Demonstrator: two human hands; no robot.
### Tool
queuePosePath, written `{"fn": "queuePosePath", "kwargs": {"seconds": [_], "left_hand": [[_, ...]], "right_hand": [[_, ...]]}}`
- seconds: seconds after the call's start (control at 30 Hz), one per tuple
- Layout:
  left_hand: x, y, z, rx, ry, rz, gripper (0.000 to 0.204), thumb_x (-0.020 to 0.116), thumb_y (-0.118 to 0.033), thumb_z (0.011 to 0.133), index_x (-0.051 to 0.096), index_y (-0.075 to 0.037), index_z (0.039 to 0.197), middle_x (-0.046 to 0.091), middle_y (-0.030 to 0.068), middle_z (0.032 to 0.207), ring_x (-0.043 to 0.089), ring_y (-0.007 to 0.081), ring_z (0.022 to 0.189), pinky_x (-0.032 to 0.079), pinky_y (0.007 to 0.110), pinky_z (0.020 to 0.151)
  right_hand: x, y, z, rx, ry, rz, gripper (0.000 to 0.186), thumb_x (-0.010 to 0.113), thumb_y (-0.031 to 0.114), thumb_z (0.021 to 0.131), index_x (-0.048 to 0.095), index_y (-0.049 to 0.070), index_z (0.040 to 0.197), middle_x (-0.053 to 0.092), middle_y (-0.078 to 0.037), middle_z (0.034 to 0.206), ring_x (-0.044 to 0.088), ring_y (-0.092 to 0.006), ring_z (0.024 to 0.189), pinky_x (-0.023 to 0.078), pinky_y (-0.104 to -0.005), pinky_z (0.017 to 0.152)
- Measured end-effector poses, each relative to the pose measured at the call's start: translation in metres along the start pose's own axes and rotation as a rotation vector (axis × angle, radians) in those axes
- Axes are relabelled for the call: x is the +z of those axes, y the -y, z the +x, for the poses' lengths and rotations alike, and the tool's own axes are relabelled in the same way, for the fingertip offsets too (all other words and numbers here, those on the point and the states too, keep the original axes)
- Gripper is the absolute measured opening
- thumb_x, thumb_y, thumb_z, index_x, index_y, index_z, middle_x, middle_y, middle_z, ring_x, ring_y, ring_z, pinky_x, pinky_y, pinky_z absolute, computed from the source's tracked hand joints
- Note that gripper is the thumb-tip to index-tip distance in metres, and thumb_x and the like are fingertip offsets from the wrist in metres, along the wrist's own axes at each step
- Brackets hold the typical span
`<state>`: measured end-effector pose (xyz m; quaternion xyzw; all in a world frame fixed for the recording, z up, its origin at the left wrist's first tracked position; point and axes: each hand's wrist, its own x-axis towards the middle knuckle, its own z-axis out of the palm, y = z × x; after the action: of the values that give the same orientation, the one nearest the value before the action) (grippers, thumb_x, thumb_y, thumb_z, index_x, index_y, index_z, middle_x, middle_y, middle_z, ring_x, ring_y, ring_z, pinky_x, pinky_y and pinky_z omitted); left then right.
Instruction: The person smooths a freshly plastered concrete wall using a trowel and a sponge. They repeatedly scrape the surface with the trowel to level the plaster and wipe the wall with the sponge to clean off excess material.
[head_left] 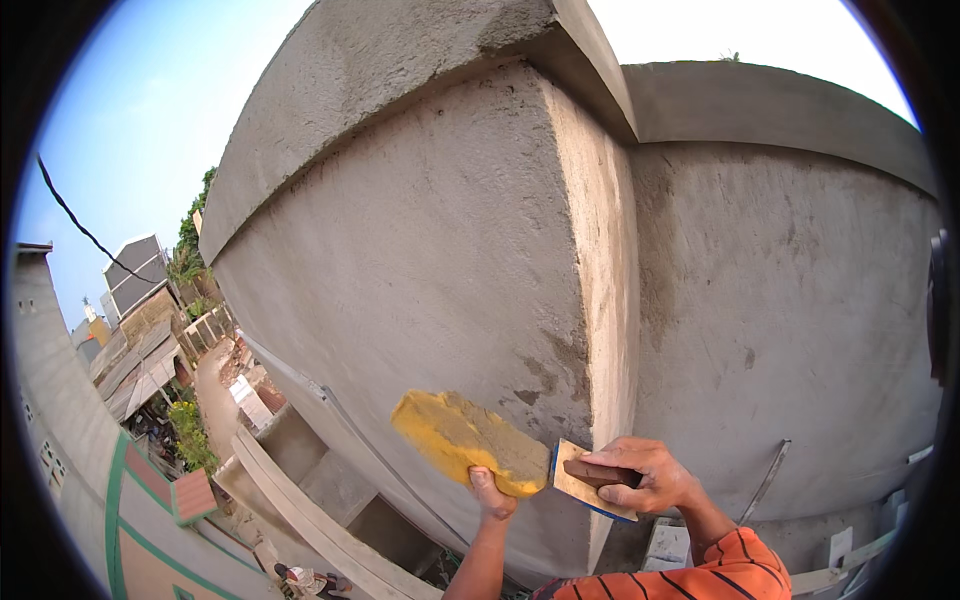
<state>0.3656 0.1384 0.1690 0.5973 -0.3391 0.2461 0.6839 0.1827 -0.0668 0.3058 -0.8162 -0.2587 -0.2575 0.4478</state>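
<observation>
My left hand (490, 494) is closed around the lower edge of a yellow, rounded oblong piece (425, 430) with grey mortar smeared over its upper face. Its exact kind I cannot make out. In my right hand (655, 474) is a plastering float (570, 456), gripped by its brown handle, with a pale back and a blue edge. The float stands near the corner of a grey rendered wall (430, 270), close beside the yellow piece. Whether they touch is unclear. Darker damp patches (540, 375) mark the wall just above.
A rendered ledge (400, 70) juts out overhead. To the right, a second wall (780, 300) meets this one, with a metal bar (768, 482) leaning low. Far below on the left are a concrete parapet (320, 525), a person (305, 578) and houses. A black cable (85, 228) hangs upper left.
</observation>
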Motion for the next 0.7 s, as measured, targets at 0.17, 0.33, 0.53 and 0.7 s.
{"fn": "queuePosePath", "kwargs": {"seconds": [0.17, 0.33, 0.53, 0.7], "left_hand": [[-0.009, -0.012, 0.004, 0.400, 0.026, 0.509, 0.048, 0.037, -0.036, 0.097, 0.044, 0.001, 0.126, 0.052, 0.0116, 0.117, 0.054, 0.0252, 0.105, 0.043, 0.038, 0.092], [-0.027, 0.002, 0.006, 0.281, -0.066, 0.395, 0.050, 0.034, -0.039, 0.098, 0.041, 0.000, 0.130, 0.049, 0.0114, 0.124, 0.051, 0.0265, 0.110, 0.042, 0.040, 0.094], [-0.025, -0.049, 0.020, -0.303, -0.279, -0.601, 0.043, 0.051, -0.032, 0.094, 0.046, -0.002, 0.123, 0.049, 0.0088, 0.116, 0.048, 0.0184, 0.103, 0.042, 0.034, 0.091], [-0.042, -0.048, -0.015, -0.380, -0.103, -0.349, 0.054, 0.062, -0.025, 0.088, 0.039, -0.002, 0.132, 0.049, 0.0078, 0.119, 0.049, 0.0181, 0.105, 0.041, 0.033, 0.093]], "right_hand": [[0.012, 0.010, 0.008, 0.021, -0.056, 0.026, 0.050, 0.070, 0.013, 0.080, 0.058, 0.005, 0.127, 0.066, -0.013, 0.098, 0.063, -0.0238, 0.088, 0.048, -0.0331, 0.079], [0.023, 0.007, 0.003, 0.042, 0.059, 0.126, 0.049, 0.069, 0.016, 0.081, 0.058, 0.006, 0.128, 0.066, -0.012, 0.099, 0.062, -0.0231, 0.089, 0.047, -0.0322, 0.081], [0.033, -0.007, -0.019, 0.305, 0.100, 0.352, 0.050, 0.072, 0.020, 0.082, 0.058, 0.008, 0.128, 0.067, -0.008, 0.105, 0.061, -0.0177, 0.095, 0.046, -0.0304, 0.084], [0.058, -0.007, -0.023, 0.441, 0.085, 0.489, 0.049, 0.073, 0.016, 0.082, 0.058, 0.003, 0.127, 0.065, -0.005, 0.108, 0.058, -0.0126, 0.099, 0.044, -0.0270, 0.089]]}}
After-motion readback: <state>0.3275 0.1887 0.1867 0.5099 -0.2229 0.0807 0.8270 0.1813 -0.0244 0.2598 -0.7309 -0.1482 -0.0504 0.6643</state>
